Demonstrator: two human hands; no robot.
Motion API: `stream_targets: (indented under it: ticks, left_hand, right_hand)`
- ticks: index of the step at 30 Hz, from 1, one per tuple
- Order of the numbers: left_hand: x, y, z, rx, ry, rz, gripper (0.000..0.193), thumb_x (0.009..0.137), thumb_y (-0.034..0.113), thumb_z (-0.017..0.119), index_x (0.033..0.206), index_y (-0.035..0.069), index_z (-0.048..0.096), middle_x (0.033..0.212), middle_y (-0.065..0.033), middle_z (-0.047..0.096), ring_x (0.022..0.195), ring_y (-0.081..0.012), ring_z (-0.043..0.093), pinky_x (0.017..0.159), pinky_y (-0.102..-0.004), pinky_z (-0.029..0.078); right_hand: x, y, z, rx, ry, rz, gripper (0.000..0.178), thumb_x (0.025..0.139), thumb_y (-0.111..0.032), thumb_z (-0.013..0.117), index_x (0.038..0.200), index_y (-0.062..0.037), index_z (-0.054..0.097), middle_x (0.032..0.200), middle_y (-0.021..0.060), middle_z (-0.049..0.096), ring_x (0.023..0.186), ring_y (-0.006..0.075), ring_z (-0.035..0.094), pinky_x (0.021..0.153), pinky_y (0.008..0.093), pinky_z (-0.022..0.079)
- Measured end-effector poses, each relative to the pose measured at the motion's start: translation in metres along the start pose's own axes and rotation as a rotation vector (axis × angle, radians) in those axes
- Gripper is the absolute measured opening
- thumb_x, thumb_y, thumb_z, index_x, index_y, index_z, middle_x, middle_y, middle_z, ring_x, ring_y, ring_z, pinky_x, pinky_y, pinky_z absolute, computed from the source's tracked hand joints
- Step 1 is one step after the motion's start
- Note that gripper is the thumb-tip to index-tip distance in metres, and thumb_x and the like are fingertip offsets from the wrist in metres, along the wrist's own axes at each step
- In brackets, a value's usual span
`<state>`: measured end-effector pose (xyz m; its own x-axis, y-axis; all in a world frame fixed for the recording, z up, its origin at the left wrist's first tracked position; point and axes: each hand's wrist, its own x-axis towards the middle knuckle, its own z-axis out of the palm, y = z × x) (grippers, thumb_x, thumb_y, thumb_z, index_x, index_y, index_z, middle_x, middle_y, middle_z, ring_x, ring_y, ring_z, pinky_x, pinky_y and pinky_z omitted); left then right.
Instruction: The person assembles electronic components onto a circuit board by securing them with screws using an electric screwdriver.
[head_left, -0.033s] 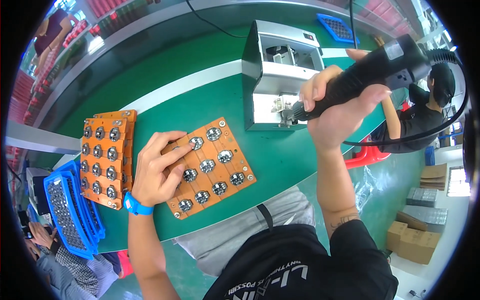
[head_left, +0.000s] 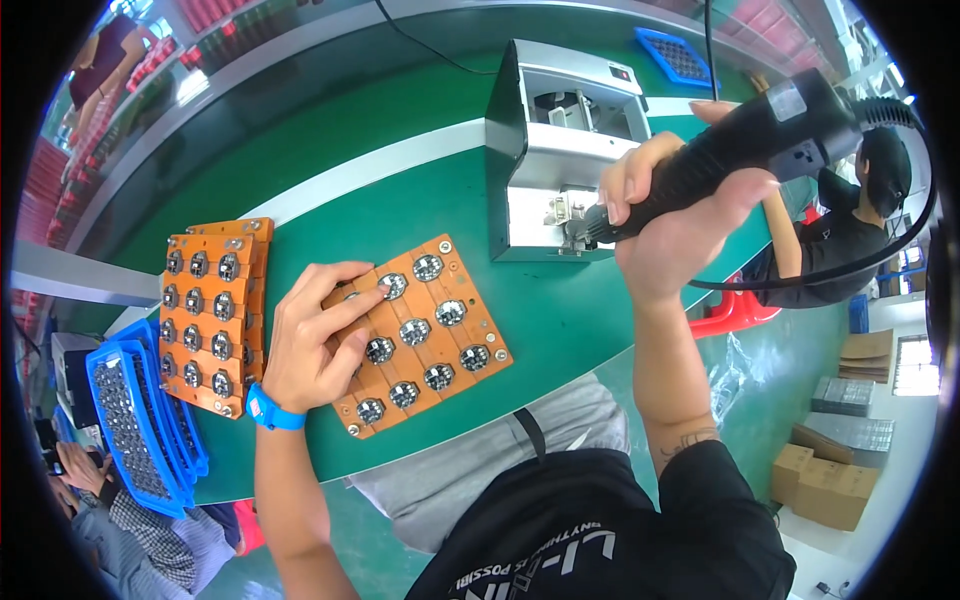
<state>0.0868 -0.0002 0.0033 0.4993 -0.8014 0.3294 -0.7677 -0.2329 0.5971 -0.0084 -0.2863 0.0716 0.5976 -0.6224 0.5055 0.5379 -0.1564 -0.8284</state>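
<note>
My right hand [head_left: 668, 205] is wrapped round a black electric screwdriver [head_left: 740, 150], held up at the right. Its tip end is over the front opening of a grey and black box-shaped machine [head_left: 575, 148], probably a screw feeder; whether it touches is unclear. An orange fixture plate [head_left: 462, 378] lies tilted on the green table, with several small round circuit boards [head_left: 414, 332] set in rows. My left hand [head_left: 318, 335], with a blue wristband, lies on the plate's left side. Its fingers are spread, one fingertip touching a round board, and it hides part of the left row.
Left of my hand stand stacked orange plates [head_left: 207, 320] filled with round boards. Blue trays [head_left: 150, 430] of small dark parts sit at the table's left edge. Another blue tray [head_left: 675, 57] is at the back. The screwdriver's cable [head_left: 840, 270] loops right, near a co-worker [head_left: 850, 220] and a red stool [head_left: 738, 308].
</note>
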Motion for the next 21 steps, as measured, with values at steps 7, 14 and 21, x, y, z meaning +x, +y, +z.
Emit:
stream_targets:
  ticks: [7,14,21]
  left_hand:
    - [-0.002,-0.001,-0.004,-0.020,0.021,0.015,0.039,0.071,0.014,0.059,0.103,-0.003,0.072,0.116,-0.0216,0.063,0.096,-0.0359,0.059,0.083,-0.0425,0.050]
    - [-0.003,-0.004,-0.004,0.005,0.054,0.050,0.038,0.067,0.010,0.060,0.101,0.000,0.073,0.114,-0.0187,0.063,0.096,-0.0348,0.060,0.081,-0.0422,0.051]
    - [-0.005,-0.005,0.000,0.020,0.083,0.030,0.036,0.066,0.009,0.059,0.097,-0.001,0.072,0.108,-0.0160,0.062,0.086,-0.0303,0.057,0.074,-0.0405,0.050]
  right_hand:
    - [-0.002,0.000,0.006,0.093,-0.127,0.170,0.078,0.090,-0.081,0.026,0.122,-0.0106,0.040,0.055,0.0053,0.043,0.040,0.0154,0.038,0.046,0.0296,0.036]
    - [-0.037,0.026,0.076,0.289,-0.354,0.109,0.096,0.078,-0.092,0.025,0.132,-0.0126,0.033,0.056,0.0061,0.047,0.041,0.0165,0.044,0.046,0.0321,0.042]
    - [-0.055,0.049,0.113,0.085,-0.435,0.204,0.100,0.073,-0.093,0.028,0.131,-0.0118,0.031,0.059,0.0053,0.050,0.045,0.0169,0.048,0.047,0.0287,0.043]
